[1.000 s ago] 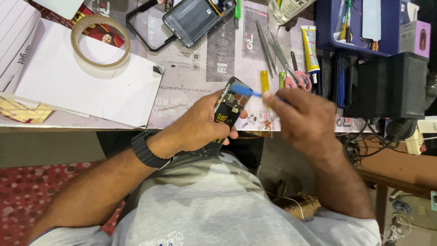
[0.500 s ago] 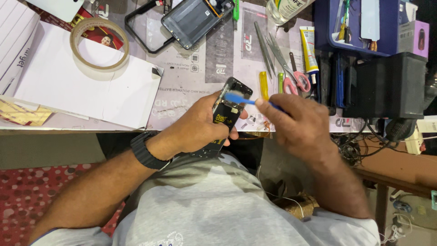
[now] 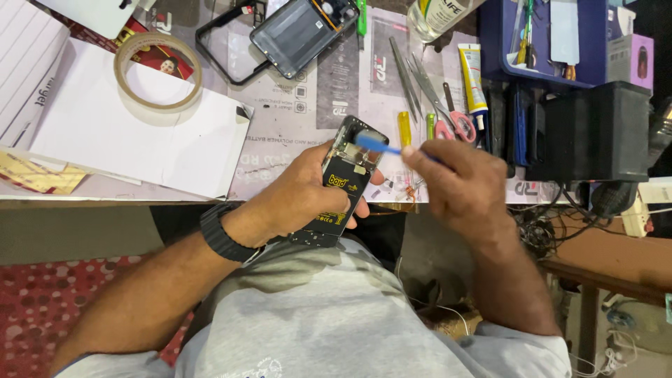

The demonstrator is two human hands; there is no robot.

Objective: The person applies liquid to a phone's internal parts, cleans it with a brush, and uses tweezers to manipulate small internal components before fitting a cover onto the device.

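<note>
Since half a second ago, we see the blue tool (image 3: 371,144) has slid a little toward the upper end of the opened phone (image 3: 344,183), and our right hand (image 3: 458,183) has followed it; the left hand (image 3: 297,203) has kept its place at the table (image 3: 294,133) edge.

We count one opened phone, back cover off, held above the table edge with its circuit board and yellow-marked battery facing up. The left grip is wrapped around its lower half, fingers pressed along the far side and thumb on the near side. The right grip is pinched on the handle of the blue tool, whose tip lies on the phone's upper part. One black wristband (image 3: 222,238) sits on the left wrist.

On the table we count one roll of tape (image 3: 158,71) lying on white paper sheets (image 3: 126,140), one black phone frame (image 3: 217,52) and one grey back panel (image 3: 301,31) beside it. Two tweezers (image 3: 404,75) lie next to one pair of red-handled scissors (image 3: 441,105), one yellow tool (image 3: 404,129) and one white glue tube (image 3: 473,80).

One container shows: a blue tray (image 3: 500,49) at the upper right, holding a few upright tools and a flat pale blade; we cannot count its contents exactly. One black box (image 3: 595,133) stands just below it.
</note>
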